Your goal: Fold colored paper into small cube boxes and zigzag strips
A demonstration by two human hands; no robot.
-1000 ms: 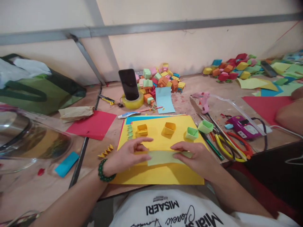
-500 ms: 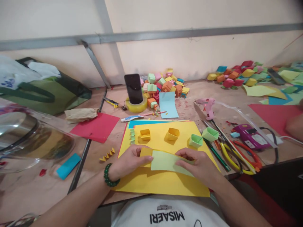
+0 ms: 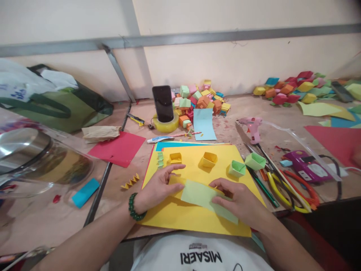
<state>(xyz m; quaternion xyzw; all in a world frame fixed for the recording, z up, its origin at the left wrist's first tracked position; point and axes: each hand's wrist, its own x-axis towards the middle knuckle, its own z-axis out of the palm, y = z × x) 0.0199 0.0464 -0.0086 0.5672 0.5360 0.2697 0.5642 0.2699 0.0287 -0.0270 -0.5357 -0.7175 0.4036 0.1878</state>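
Note:
A light green paper strip [image 3: 197, 194] lies over a yellow-orange paper strip [image 3: 175, 182] that shows at its left end and upper edge. My right hand [image 3: 238, 197] pinches the overlapped strips between thumb and fingers near their right part. At the left end, my left hand [image 3: 158, 190] has its thumb against the yellow-orange strip while its index finger is lifted away, fingers apart. Beneath both hands is a large yellow sheet [image 3: 194, 222]. Beyond them stand two small yellow paper boxes, one a folded box [image 3: 208, 160], and two green ones, including a green box [image 3: 237, 168].
A phone [image 3: 163, 103] leans in a tape roll [image 3: 167, 125] before a pile of paper boxes [image 3: 203, 101]. To the right are a pink glue gun [image 3: 253, 130], yellow-handled scissors [image 3: 273, 188] and a purple power socket box [image 3: 306, 165]. At left sits a lidded jar [image 3: 67, 162].
My left index finger has lifted off the strips, and the hand has opened. The strips now tilt down toward the right. The view has shifted slightly left.

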